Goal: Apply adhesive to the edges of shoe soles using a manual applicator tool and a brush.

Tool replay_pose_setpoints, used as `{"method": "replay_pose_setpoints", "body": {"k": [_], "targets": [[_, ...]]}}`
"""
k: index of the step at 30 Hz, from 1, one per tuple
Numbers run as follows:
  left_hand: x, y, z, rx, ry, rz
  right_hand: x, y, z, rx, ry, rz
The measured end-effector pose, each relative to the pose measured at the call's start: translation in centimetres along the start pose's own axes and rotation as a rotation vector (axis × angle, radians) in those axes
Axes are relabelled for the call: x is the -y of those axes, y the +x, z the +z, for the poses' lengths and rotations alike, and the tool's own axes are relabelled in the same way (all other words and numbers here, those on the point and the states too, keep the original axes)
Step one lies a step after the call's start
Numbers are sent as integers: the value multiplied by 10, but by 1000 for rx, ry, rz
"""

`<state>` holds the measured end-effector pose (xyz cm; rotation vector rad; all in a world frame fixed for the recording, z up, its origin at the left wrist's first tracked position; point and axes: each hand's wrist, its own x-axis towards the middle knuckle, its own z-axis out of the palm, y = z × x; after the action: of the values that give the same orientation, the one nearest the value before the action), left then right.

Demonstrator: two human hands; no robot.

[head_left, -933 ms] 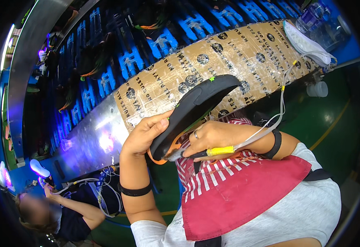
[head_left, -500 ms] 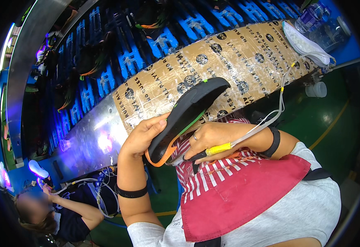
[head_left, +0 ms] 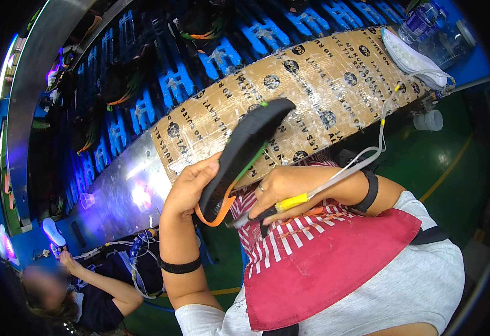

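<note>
Black shoe sole (head_left: 240,148), orange and green trim: gripped tilted in the left hand (head_left: 196,183), above the desk's (head_left: 110,199) near edge. Right hand (head_left: 281,187) closed around a hose-fed brush (head_left: 293,201), tip near the sole's orange end. Printed cardboard sheet (head_left: 312,95) on the desk; white shoe-shaped piece (head_left: 410,60) at its right end. Blue racks (head_left: 264,35) beyond.

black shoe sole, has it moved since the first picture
Yes: the black shoe sole has moved left against the cardboard; its upper tip, earlier right beside the dark round mark, is now clearly left of it.
</note>
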<state>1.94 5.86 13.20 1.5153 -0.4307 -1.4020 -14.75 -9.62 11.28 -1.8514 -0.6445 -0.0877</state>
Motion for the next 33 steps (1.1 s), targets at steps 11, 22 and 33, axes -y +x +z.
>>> {"method": "replay_pose_setpoints", "body": {"k": [11,22,33], "targets": [[24,7,-6,-415,-616,908,22,-9,-31,-499,220,129],[80,-8,0,85,-1170,617,26,-17,-34,-598,233,289],[88,5,53,78,-1214,466,29,4,-22,-752,306,315]]}}
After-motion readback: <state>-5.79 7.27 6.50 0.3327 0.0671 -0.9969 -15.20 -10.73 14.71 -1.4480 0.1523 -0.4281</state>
